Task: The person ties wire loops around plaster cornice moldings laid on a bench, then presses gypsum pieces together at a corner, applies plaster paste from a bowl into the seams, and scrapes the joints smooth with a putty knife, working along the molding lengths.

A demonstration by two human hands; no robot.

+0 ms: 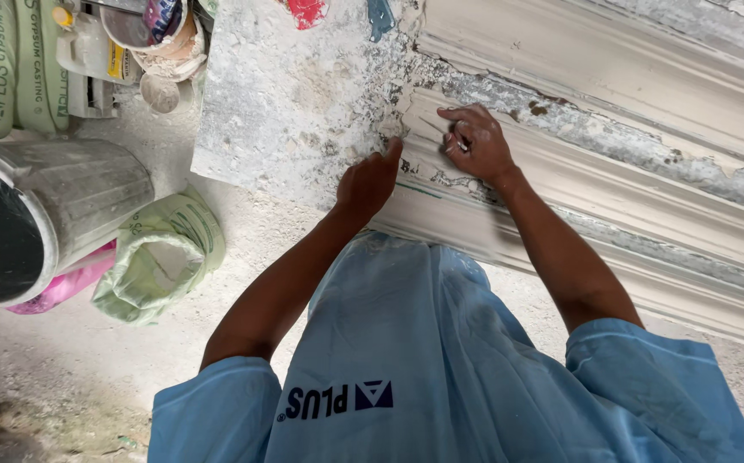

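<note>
I see my left hand loosely curled, holding nothing, its fingertip pressing the end of the white plaster moulding at the bench's front edge. My right hand rests spread on the moulding, pinching a small pale object I cannot identify.

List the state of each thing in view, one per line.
Left hand: fingertips pressed on the moulding's end, holding nothing.
Right hand: flat on the moulding, small pale piece under its fingers.
Plaster moulding: lying on the slab, end chipped.
Grey bin: open.
Green sack: open, top rolled down.
</note>
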